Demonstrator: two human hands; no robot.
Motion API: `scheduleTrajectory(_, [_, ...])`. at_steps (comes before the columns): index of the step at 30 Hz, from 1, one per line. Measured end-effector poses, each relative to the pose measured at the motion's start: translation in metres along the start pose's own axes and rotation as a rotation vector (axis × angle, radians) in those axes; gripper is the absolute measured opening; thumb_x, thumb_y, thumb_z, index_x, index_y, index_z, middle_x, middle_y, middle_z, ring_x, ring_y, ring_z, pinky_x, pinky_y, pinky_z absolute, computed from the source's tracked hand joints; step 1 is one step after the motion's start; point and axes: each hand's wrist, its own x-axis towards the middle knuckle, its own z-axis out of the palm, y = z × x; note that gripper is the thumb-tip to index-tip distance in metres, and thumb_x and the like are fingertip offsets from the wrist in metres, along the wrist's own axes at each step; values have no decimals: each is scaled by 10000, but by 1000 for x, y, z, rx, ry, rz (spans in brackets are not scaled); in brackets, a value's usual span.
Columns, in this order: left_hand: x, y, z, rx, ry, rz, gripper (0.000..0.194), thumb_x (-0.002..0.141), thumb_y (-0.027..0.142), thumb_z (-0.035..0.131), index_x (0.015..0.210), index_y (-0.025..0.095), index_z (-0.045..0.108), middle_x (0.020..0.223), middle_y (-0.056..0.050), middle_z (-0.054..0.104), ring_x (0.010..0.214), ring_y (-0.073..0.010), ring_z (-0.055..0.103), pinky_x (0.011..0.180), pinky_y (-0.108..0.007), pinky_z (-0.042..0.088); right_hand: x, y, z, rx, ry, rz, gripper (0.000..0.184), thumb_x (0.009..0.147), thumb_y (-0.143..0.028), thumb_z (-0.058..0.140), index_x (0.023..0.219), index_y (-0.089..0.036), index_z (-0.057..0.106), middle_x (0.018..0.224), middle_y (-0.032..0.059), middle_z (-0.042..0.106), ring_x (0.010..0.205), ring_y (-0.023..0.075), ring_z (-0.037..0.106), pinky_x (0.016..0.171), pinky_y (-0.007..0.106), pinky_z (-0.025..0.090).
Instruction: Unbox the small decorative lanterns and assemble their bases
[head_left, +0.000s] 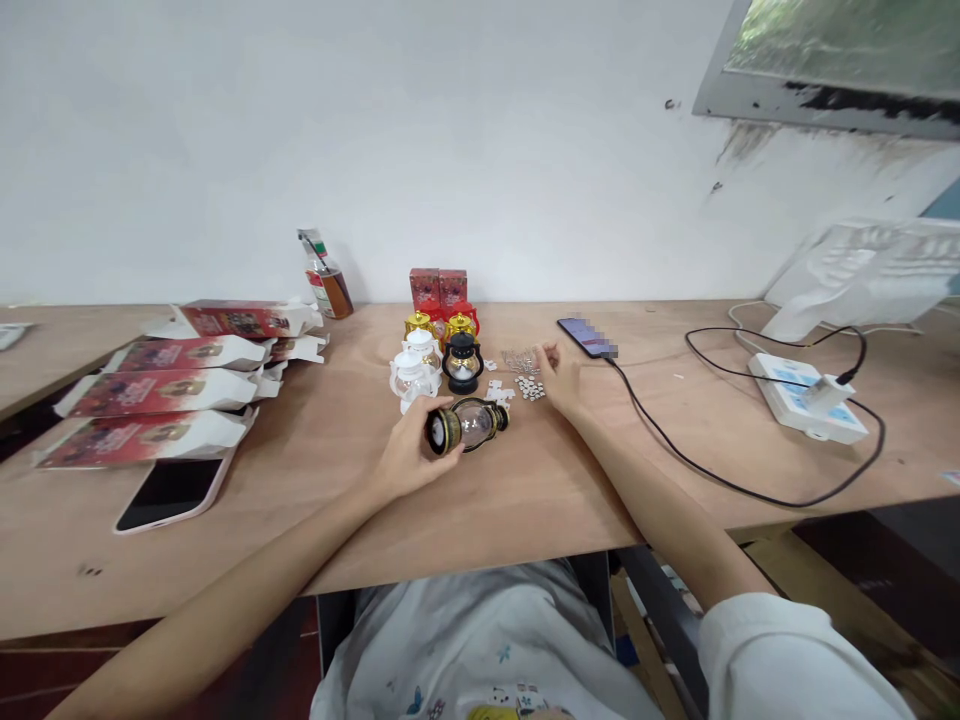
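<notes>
the work is looking partway along: one bronze lantern [471,426] is lying on its side over the bench [517,510], its base end in the left hand [411,450], while a black lantern [463,364], white lanterns [412,374] and gold lanterns [460,325] are standing just beyond it. the view is not showing whether any of these are finished inside. small metal parts [516,361], round discs [529,388] and white pieces [497,393] are lying loose, so some fitting is probably remaining. two red boxes [425,288] are standing upright at the back, and flat cartons [154,392] are waiting at the left, seemingly unfilled

the left forearm is reaching in from the near left, its fingers clamping around the lantern's base. the right hand [559,378] is hovering or resting beside the metal parts, its fingers curling close together; whether they are pinching something, i am not able to tell
</notes>
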Motion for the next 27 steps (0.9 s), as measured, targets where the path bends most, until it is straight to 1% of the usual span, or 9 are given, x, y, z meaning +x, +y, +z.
scheduleTrajectory(5, [0,3,-3,-22,149,5,492,680,359,713,1076,201,466,966,-43,591,863,-183,584,751,-305,482,-42,-49,7,53,-91,-291,217,899,-404,401,861,-231,527,717,10,615,626,130,568,632,257,460])
scheduleTrajectory(7, [0,4,-5,-10,180,-4,486,661,373,737,1043,204,491,946,-40,582,869,-189,561,753,-313,469,-60,-68,9,133,-130,-497,164,887,-354,426,924,-249,546,837,34,633,710,146,593,644,276,477])
scheduleTrajectory(9, [1,5,-8,29,189,-20,449,660,361,739,1022,207,522,932,-41,570,891,-203,534,774,-335,455,-74,-83,11,178,-137,-704,148,857,-333,486,958,-263,570,943,54,622,845,177,605,705,311,496])
scheduleTrajectory(11, [2,5,-9,62,208,-16,427,662,329,731,1022,210,535,930,-43,562,911,-217,517,790,-360,444,-85,-95,12,165,-120,-829,165,835,-308,535,980,-257,592,988,67,604,889,191,597,748,339,501])
scheduleTrajectory(14, [2,4,-9,36,236,59,437,660,289,709,1036,215,499,1003,-57,568,970,-241,528,829,-400,432,-91,-105,13,137,-113,-887,174,837,-253,543,996,-221,608,983,79,599,870,184,592,760,348,498])
scheduleTrajectory(18, [2,5,-8,-21,157,128,458,688,253,664,1095,221,456,1119,-74,595,1062,-256,553,901,-424,396,-90,-106,12,176,-163,-915,154,846,-201,537,982,-193,609,937,78,613,851,169,591,744,326,497])
scheduleTrajectory(22, [1,5,-7,5,83,97,472,688,245,638,1127,206,472,1071,-61,633,999,-231,585,887,-386,401,-89,-103,12,180,-204,-869,161,852,-184,541,1002,-175,598,932,83,619,865,169,588,768,324,497])
scheduleTrajectory(25, [0,3,-6,46,68,89,458,673,240,632,1102,190,481,1025,-64,635,943,-222,591,851,-368,420,-88,-99,13,172,-234,-839,157,870,-192,521,1006,-171,597,910,79,610,852,164,583,765,317,495])
scheduleTrajectory(27, [-1,3,-5,54,57,88,455,664,246,634,1089,186,485,1000,-65,632,918,-219,593,836,-362,434,-87,-98,15,177,-243,-836,121,879,-196,512,957,-174,602,876,71,601,825,159,577,744,307,490])
